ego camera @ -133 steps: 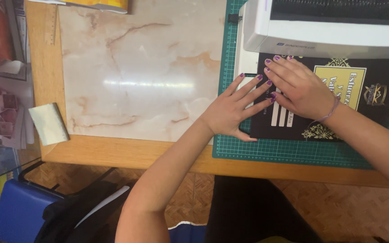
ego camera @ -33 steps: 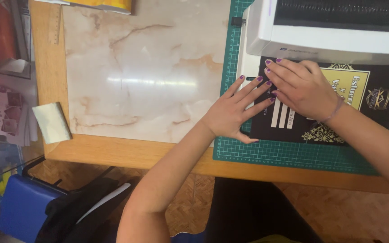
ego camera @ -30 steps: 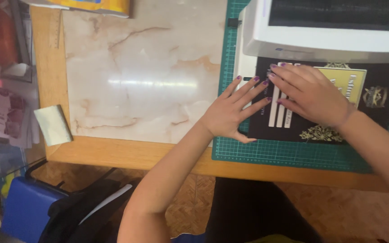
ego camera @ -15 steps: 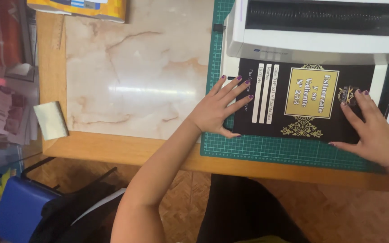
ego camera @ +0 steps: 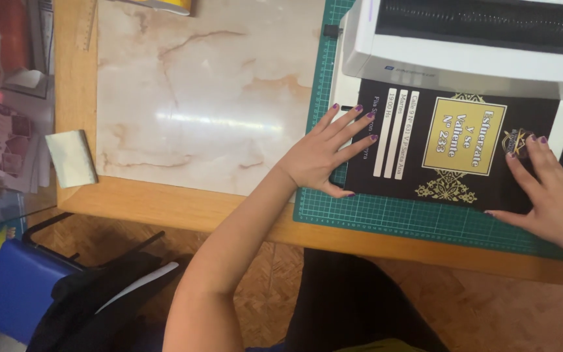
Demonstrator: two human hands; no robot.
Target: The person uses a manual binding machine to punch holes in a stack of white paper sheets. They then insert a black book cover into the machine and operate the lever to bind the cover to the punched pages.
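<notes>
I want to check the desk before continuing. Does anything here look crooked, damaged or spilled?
Nothing stands out. The black card lies flat and square on the green cutting mat, its top edge under the white machine. The left hand and right hand press its two sides. No spill or tear shows on the marble-pattern sheet.

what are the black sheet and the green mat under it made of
The black sheet looks like matte card or stiff paper: flat, thin-edged, printed with gold ornament. The green mat looks like rubbery plastic, dull, with a printed white grid, likely a cutting mat.
</notes>
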